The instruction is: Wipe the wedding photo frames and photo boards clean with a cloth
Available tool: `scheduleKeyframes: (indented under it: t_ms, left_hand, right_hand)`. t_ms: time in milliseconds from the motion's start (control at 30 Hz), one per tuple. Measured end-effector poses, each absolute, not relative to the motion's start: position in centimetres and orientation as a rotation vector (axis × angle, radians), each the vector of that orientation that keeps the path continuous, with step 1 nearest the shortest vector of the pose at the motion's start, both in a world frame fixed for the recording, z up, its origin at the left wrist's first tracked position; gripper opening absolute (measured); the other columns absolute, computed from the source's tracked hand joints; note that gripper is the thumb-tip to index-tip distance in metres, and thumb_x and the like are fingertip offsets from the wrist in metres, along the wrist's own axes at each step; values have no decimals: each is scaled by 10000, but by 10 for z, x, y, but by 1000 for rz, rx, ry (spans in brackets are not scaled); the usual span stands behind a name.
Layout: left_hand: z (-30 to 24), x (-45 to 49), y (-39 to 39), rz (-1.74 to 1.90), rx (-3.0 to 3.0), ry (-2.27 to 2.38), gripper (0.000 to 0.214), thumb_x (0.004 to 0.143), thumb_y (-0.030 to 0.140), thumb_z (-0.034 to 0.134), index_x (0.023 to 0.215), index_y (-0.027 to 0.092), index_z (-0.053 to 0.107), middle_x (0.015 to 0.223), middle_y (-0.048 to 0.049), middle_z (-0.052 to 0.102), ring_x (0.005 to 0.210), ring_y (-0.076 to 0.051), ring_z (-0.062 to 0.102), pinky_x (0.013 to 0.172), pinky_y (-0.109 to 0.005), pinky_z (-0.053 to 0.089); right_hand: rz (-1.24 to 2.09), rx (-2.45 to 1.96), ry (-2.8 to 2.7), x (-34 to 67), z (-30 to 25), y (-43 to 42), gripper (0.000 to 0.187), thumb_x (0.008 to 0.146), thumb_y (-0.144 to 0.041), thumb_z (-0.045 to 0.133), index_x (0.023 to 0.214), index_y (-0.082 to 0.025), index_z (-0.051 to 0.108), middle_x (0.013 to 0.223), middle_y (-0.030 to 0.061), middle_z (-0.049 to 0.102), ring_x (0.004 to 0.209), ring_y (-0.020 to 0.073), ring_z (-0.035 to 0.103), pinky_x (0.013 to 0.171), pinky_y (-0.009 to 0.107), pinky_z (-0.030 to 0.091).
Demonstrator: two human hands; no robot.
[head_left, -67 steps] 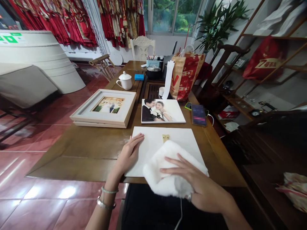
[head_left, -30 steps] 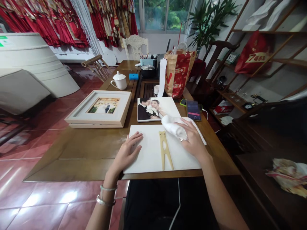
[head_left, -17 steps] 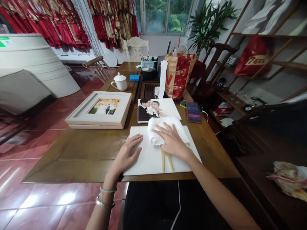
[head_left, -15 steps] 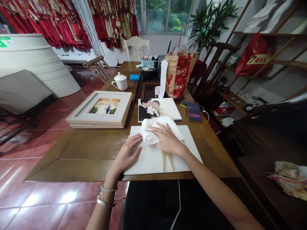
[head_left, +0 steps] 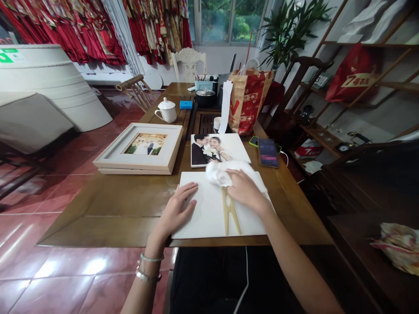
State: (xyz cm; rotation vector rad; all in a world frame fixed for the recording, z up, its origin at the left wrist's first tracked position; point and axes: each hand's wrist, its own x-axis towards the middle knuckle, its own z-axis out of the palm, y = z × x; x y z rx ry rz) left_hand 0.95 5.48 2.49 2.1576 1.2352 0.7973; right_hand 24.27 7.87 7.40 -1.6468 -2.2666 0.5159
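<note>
A white board (head_left: 203, 218) lies flat at the table's near edge, with a pale yellow wishbone-shaped piece (head_left: 228, 213) on its surface. My left hand (head_left: 180, 205) rests on the board's left side, fingers stretched out and holding nothing. Bunched under my right hand (head_left: 245, 189) is a white cloth (head_left: 218, 173), gripped by fingers that partly hide behind it. The cloth lies over the upper right part of the board. Just beyond is a photo panel (head_left: 235, 150) showing a couple.
To the left sit stacked wooden picture frames (head_left: 173, 150). A lidded white mug (head_left: 167, 112), a blue box (head_left: 186, 104) and a paper bag (head_left: 250, 102) stand farther back on the table (head_left: 124, 218). At right lies a phone (head_left: 268, 152) with a white cable.
My right hand has moved the cloth to the right across the board, uncovering the upper part of the yellow piece. My left hand stays at the board's left side.
</note>
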Motion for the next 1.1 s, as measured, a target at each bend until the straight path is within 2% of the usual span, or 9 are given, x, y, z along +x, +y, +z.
scheduleKeyframes:
  t_ms: [167,267,333,433,533,733,900,1000,1100]
  left_hand:
    - [26,10,55,803,2116,1245,418,901,275,446,1306,192,504,1414,-90,472,1357,-252,362,1156,-500,208]
    - [24,10,55,825,2086,1269,413,934,262,357,1317,183,491,1423,-88,464,1368,-238,347,1166,-487,186]
    - [22,9,56,854,2067,1284,420,947,249,312,1327,183,478,1420,-90,469,1357,-226,369,1171,-478,177]
    - [19,9,56,883,2046,1288,420,951,242,305,1339,190,458,1416,-95,474,1337,-211,403,1170,-462,191]
    - [19,10,55,888,2062,1286,401,945,231,332,1320,208,475,1405,-86,489,1333,-201,409,1172,-464,184]
    - [23,13,54,871,2082,1289,366,932,196,348,1230,179,561,1362,-88,532,1337,-203,403,1175,-460,184]
    - [24,13,55,876,2079,1292,365,931,195,354,1227,167,565,1358,-90,537,1333,-200,410,1176,-448,190]
    - [22,13,55,875,2088,1304,367,932,193,350,1234,164,558,1363,-93,532,1334,-199,409,1177,-449,190]
    - [21,13,55,872,2092,1311,368,933,190,346,1238,169,550,1364,-94,529,1336,-203,407,1172,-459,202]
  right_hand:
    - [383,-1764,-2174,264,58,61,624,748,-76,438,1352,-233,458,1420,46,457,1378,279,232,1121,564,81]
    - [338,-1591,-2378,242,53,42,736,705,-73,504,1407,-255,379,1503,28,328,1414,292,80,1109,594,-36]
    - [356,-1391,-2542,227,56,23,748,692,-90,539,1406,-246,382,1510,43,314,1418,292,39,1104,583,-79]
    - [529,-1053,-2721,221,63,-6,765,662,-127,568,1399,-237,392,1506,55,322,1420,292,41,1106,568,-89]
    - [693,-902,-2751,236,68,-19,785,616,-104,543,1376,-254,420,1493,20,352,1420,266,82,1124,538,-60]
    - [520,-1364,-2497,270,59,21,809,607,2,398,1357,-298,438,1472,-53,380,1417,189,125,1135,539,-6]
    - [323,-1664,-2337,262,51,55,727,701,-46,429,1390,-278,407,1502,11,331,1414,268,121,1109,604,27]
    - [279,-1610,-2437,246,50,46,791,649,-39,474,1401,-272,395,1527,17,273,1419,299,39,1097,618,-26]
    - [388,-1405,-2580,236,57,15,847,603,-14,482,1406,-265,386,1530,11,266,1422,284,-9,1100,599,-70]
